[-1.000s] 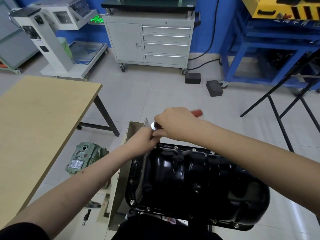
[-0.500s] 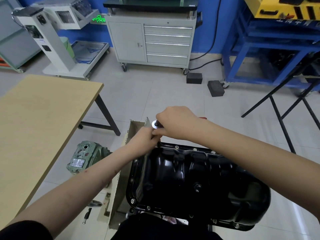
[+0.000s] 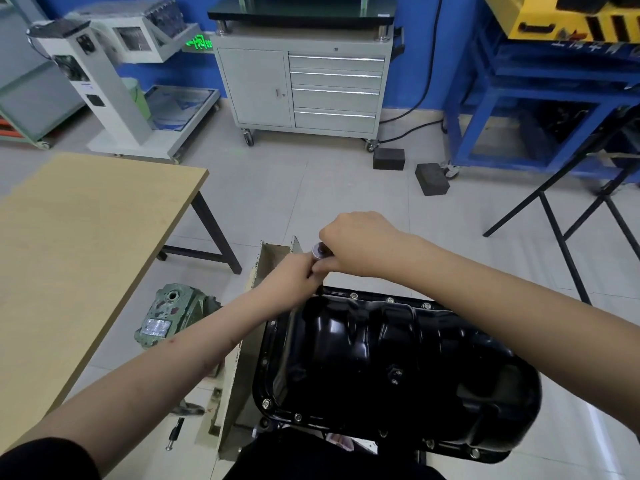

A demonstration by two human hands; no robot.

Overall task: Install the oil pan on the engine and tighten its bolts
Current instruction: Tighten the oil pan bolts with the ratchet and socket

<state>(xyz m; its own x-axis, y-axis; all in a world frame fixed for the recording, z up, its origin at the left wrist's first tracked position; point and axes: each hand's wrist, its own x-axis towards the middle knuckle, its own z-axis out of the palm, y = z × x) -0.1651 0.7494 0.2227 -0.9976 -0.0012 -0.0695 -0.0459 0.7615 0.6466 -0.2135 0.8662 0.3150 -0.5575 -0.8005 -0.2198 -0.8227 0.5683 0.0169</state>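
At the far left corner of the black oil pan, both hands are seen close together. The right hand is clenched over a ratchet tool, of which only the round silver head is visible. The left hand is curled just below that head; what it grasps cannot be told. The pan is seated open side down, with bolts noted along its far flange. A wooden table stands to the left.

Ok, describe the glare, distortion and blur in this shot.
Head view: bright streaky highlights on the glossy black pan; wide-angle bend curves the blue frame and cabinet near the edges; both hands, left hand and right hand, look sharp, with little motion blur.
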